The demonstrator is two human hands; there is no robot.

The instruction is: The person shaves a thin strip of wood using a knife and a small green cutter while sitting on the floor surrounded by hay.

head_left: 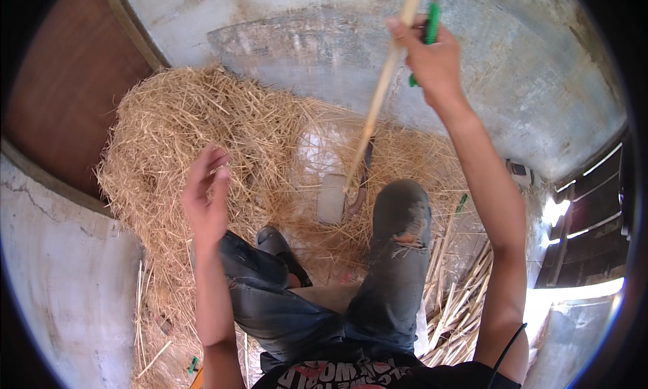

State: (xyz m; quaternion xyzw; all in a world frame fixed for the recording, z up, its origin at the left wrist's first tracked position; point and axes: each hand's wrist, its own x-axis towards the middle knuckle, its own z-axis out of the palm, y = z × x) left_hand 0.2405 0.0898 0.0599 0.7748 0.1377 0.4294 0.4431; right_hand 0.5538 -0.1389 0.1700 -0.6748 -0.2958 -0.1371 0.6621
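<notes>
One cane stalk (378, 98) gripped in raised right hand (432, 61).

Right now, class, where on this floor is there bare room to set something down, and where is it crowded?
Bare concrete lies beyond the straw, past the raised right hand. The left corner is bare too. Straw crowds the middle; cut stalks crowd the right.

Straw (202, 132): golden-yellow. Stick (381, 92) pale tan, w/ green tool (430, 24) beside it. Jeans (395, 254) faded grey-blue, ripped knee. Wall (526, 71) blotchy grey concrete. Door (74, 85) reddish-brown. Shirt (351, 374) black w/ print.
</notes>
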